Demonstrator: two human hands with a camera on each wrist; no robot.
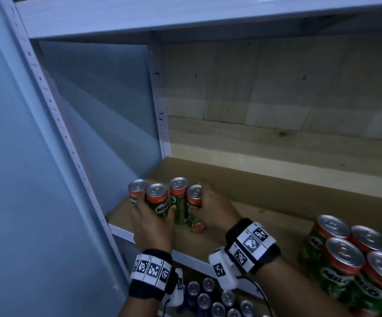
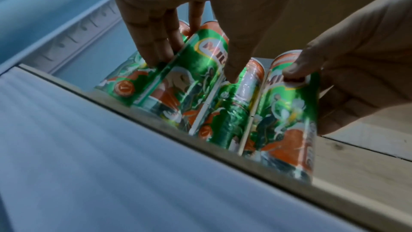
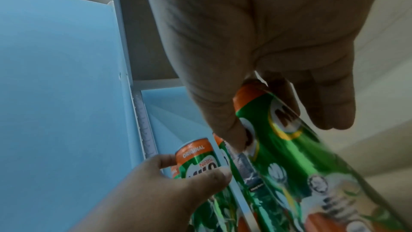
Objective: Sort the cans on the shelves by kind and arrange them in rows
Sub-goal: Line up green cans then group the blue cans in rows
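Four green-and-orange Milo cans stand side by side at the left end of the wooden shelf (image 1: 242,216). My left hand (image 1: 156,213) grips the second can (image 1: 157,201), fingers wedged between it and the first can (image 1: 137,191), thumb against the third can (image 1: 178,200). My right hand (image 1: 200,200) holds the fourth can (image 1: 194,202), thumb in front and fingers behind. In the left wrist view my left hand (image 2: 191,55) pinches its can (image 2: 196,77) while my right hand (image 2: 347,80) holds the rightmost can (image 2: 287,112). The right wrist view shows my right hand (image 3: 278,117) round its can (image 3: 289,156).
A tight cluster of more Milo cans (image 1: 350,261) stands at the shelf's right front. Several blue cans (image 1: 208,298) sit on the shelf below. The blue side panel (image 1: 98,124) and perforated upright (image 1: 71,143) close the left. Bare wood lies behind and between the groups.
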